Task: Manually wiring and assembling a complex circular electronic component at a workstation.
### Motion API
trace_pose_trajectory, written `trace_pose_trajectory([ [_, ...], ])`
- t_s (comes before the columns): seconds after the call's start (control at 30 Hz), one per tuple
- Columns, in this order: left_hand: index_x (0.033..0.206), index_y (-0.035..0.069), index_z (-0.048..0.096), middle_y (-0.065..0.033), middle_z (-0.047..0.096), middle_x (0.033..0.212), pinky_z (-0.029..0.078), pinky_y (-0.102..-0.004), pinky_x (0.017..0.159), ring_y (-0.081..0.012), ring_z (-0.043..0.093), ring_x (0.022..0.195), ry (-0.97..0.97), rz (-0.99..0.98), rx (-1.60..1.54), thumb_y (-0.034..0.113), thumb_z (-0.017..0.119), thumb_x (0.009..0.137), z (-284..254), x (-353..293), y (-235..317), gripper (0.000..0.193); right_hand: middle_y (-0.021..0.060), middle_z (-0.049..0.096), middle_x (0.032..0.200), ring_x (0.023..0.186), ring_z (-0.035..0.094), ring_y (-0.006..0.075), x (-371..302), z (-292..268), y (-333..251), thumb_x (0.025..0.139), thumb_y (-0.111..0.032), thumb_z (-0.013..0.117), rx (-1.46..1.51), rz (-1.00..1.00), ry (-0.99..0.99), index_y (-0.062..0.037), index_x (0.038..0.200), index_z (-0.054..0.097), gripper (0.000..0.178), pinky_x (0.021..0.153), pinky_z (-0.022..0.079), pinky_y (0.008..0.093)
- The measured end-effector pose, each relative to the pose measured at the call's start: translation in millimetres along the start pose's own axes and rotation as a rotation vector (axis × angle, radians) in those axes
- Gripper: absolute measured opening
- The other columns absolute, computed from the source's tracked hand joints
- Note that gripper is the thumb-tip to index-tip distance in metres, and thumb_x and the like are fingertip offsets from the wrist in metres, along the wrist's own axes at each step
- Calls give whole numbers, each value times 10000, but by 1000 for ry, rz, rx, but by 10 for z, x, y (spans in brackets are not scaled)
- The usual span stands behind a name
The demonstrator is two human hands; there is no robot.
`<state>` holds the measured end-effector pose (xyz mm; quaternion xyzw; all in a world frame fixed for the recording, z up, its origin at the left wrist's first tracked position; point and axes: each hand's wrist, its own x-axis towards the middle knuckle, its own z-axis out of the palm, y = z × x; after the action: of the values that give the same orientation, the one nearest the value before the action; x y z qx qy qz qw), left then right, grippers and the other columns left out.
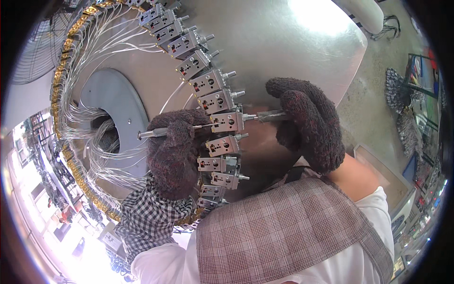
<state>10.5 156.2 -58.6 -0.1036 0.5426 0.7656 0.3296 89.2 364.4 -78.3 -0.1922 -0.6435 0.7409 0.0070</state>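
My left hand (176, 146), in a dark knitted glove, is closed around a slim screwdriver (153, 133) with a metallic handle. Its thin shaft reaches right to the face of a small metal switch box (226, 122). My right hand (309, 124), gloved alike, grips a rod-like tool with a grey wrapped handle (272, 116). That tool's thin tip meets the threaded stem on the right side of the same box. More such boxes stand in a curved row, one above (215, 101) and one below (222, 146). My fingertips are partly hidden by the gloves.
A ring of brass-coloured fittings (59, 94) with many pale wires (101, 35) curves on the left. Inside it lies a grey disc (118, 90) with a central opening. A shiny metal table (265, 42) extends behind; a fan (33, 52) stands far left.
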Motion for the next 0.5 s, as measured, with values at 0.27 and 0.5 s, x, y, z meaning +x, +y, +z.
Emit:
trace_pose_trajectory([
  [0.27,1040,-3,507,-227,589,984,580,-446,631,-340,640,809,-11,-96,-151,298,510,912,64,2,8,327,71,601,748,604,573,118,5,-26,-75,871,-202,586,225,214,2,-54,1234,495,402,502,456,236],
  [0.5,1047,31,486,-233,593,983,565,-407,639,-326,633,823,26,-13,-33,375,504,900,26,29,-43,375,111,580,796,591,560,144,-20,-132,-80,878,-206,529,193,184,-12,-7,1255,439,436,487,448,237],
])
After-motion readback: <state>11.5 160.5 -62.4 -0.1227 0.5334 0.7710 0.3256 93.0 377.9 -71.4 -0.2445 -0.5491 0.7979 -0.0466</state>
